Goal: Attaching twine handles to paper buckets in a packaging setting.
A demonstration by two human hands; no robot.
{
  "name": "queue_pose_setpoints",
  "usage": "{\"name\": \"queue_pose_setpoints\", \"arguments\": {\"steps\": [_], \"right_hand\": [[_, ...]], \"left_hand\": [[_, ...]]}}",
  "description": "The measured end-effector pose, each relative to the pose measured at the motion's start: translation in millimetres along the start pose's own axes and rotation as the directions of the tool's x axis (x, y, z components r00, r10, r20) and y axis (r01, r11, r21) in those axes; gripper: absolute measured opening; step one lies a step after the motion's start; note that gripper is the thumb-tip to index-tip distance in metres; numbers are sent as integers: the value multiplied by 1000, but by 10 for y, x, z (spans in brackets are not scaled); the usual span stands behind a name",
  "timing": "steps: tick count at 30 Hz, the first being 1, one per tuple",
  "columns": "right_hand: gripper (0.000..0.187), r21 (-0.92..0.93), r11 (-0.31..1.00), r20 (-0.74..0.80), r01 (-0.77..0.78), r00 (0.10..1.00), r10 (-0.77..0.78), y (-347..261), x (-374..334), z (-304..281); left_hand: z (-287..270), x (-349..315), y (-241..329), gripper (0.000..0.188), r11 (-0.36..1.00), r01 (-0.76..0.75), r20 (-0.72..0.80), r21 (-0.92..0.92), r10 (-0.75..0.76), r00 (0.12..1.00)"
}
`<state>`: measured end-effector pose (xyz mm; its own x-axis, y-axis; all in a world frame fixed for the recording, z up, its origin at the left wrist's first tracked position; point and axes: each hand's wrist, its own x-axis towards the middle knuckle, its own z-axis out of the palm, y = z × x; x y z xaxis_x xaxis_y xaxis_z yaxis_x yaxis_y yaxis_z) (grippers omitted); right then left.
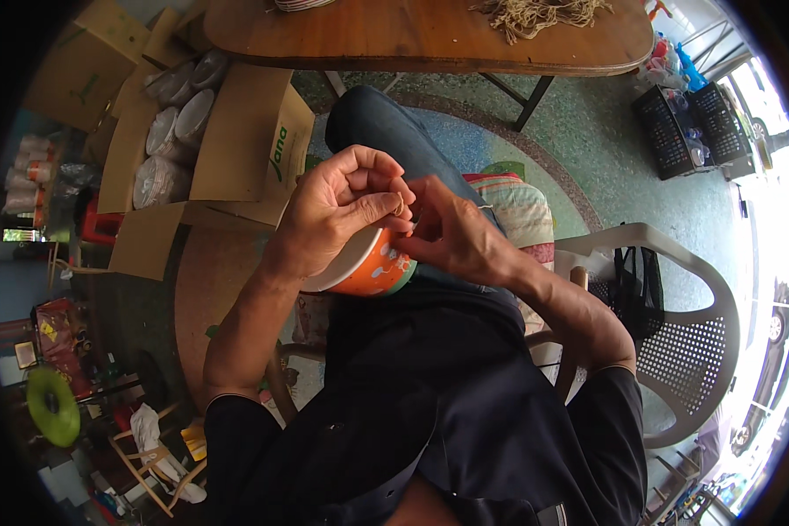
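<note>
My left hand (pixel 346 206) is closed, thumb against the bent fingers, pinching a thin tan cord (pixel 401 209) that shows as a small loop at the thumb tip. Right up against it is my right hand (pixel 451 230), its fingers bent and drawn together; what lies between those fingertips is hidden. Directly beneath both hands, an orange paper tub (pixel 373 273) with a white inside and a green lower band rests at my lap. My hands cover much of its opening, so its contents cannot be seen.
A wooden table (pixel 412 44) stands ahead, bearing a heap of tan cords (pixel 543 16). To the left, an open cardboard box (pixel 237 131) holds wrapped stacks of bowls (pixel 162 180). A grey plastic chair (pixel 701 351) is at right, black crates (pixel 675 131) farther off.
</note>
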<state>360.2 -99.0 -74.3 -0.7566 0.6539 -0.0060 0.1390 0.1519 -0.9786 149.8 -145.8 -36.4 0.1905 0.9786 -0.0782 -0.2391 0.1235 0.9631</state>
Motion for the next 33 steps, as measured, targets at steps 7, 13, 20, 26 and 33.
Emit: {"name": "queue_pose_setpoints", "arguments": {"steps": [7, 13, 20, 26, 33], "right_hand": [[23, 225, 958, 28, -176, 984, 175, 63, 98, 35], [23, 220, 954, 71, -205, 979, 194, 106, 87, -83], [24, 426, 871, 94, -246, 969, 228, -90, 3, -254], [39, -379, 919, -250, 110, 944, -216, -192, -46, -93], [23, -417, 877, -347, 237, 851, -395, -46, 66, -59]], "left_hand": [[-178, 32, -102, 17, 996, 30, -79, -82, -37, 996], [-142, -24, -89, 25, 996, -7, -83, -87, 0, 997], [8, -59, -87, 33, 993, -64, -102, 97, 74, 992], [132, -54, -116, 30, 957, -136, -126, 256, 173, 977], [248, -63, -67, 25, 814, -226, -57, 535, 302, 952]]}}
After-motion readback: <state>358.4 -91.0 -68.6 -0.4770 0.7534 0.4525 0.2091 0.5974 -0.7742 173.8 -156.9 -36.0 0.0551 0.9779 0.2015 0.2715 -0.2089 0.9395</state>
